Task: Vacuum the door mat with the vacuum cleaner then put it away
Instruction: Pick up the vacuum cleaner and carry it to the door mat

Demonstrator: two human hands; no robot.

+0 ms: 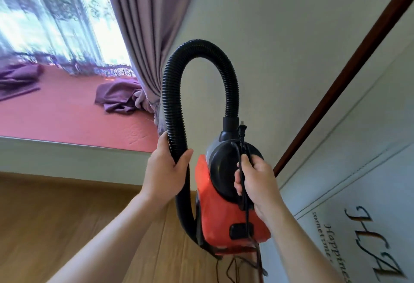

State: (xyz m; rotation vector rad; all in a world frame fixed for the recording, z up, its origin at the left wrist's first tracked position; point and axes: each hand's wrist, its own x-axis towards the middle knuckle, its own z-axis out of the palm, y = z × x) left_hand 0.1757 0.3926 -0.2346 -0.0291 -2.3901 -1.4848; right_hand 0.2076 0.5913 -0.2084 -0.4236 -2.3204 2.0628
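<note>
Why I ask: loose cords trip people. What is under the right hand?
The right hand grips the black cord against the vacuum cleaner; whatever handle it holds is covered.

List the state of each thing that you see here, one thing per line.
Vacuum cleaner: lifted off the floor.
Hose: bent in an arch, gripped by left hand.
Power cord: unplugged, held against the body by right hand.
Curtain: pulled aside, gathered.

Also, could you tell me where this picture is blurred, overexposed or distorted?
Head view: the window is blown out and motion-smeared; the vacuum, hose, left hand and right hand are sharp; the frame is tilted, so the brown trim runs diagonally.
</note>
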